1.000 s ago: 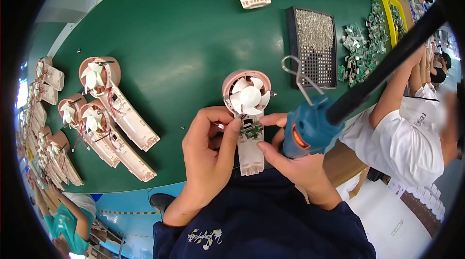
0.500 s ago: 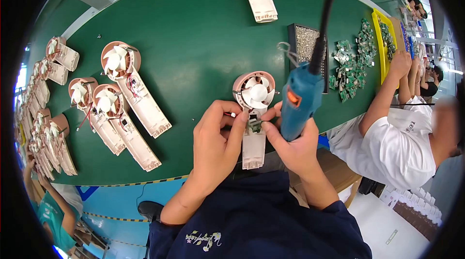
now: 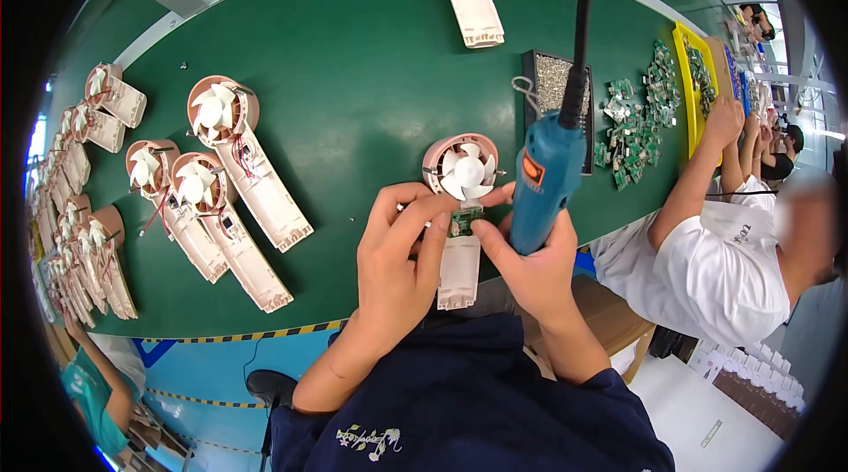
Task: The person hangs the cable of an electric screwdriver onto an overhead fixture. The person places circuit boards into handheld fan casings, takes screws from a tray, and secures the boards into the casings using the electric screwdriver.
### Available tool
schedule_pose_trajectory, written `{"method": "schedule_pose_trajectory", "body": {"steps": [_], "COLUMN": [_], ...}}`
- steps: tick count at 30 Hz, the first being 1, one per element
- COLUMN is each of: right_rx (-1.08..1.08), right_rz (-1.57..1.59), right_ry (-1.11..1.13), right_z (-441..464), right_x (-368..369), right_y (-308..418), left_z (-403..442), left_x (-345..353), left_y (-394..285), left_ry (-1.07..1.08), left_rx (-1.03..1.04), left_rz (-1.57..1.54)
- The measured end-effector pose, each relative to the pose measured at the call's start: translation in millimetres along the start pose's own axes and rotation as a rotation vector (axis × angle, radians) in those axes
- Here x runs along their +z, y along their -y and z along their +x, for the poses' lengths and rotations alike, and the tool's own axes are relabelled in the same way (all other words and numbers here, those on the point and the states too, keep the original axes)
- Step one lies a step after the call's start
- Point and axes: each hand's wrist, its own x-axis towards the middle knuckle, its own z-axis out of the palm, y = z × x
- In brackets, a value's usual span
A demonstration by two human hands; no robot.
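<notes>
I see the right hand (image 3: 541, 276) gripping the blue driver (image 3: 549, 173); its swing could knock the circuit board (image 3: 463, 224) askew. Left hand (image 3: 396, 251), at nine o'clock: grip unclear.

Garment: dark navy top (image 3: 468, 392), lower centre of frame | Sleeves: matching navy, loose, right cuff (image 3: 609, 386) ending around the elbow | Motif: pale script lettering (image 3: 367, 441), too small to read, beside white, yellow-centred flowers (image 3: 386, 438) and green leaves | Forearms, hands (image 3: 397, 251): bare
</notes>
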Motion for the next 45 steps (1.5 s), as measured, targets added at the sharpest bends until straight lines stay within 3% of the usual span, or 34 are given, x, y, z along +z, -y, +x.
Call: {"method": "schedule_pose_trajectory", "body": {"steps": [3,6,8,12,14,20,36,45], "right_rx": [0.025,-0.025,0.102,0.117,0.195,0.269,0.270,0.309], "right_rz": [0.014,0.060,0.293,0.277,0.278,0.274,0.298,0.227], "right_ry": [0.044,-0.065,-0.034,-0.006,0.007,0.010,0.074,0.104], "right_z": [-1,-1,-1,-3,-2,6,7,11], "right_x": [1,6,6,2,2,1,1,0], "right_y": [-4,-12,-11,-16,-12,-14,-16,-12], "left_z": [1,2,0,4,7,5,4,-2], "left_x": [3,4,4,6,2,-3,-4,1], "left_y": [-3,-5,-6,-12,-15,-7,-16,-16], "left_ry": [-0.030,-0.034,-0.013,-0.030,-0.022,0.066,0.012,-0.042], "left_rx": [-0.014,-0.032,-0.031,-0.137,-0.336,-0.296,-0.389,-0.337], "left_rz": [-0.018,-0.035,-0.020,-0.062,-0.211,-0.236,-0.273,-0.085]}}
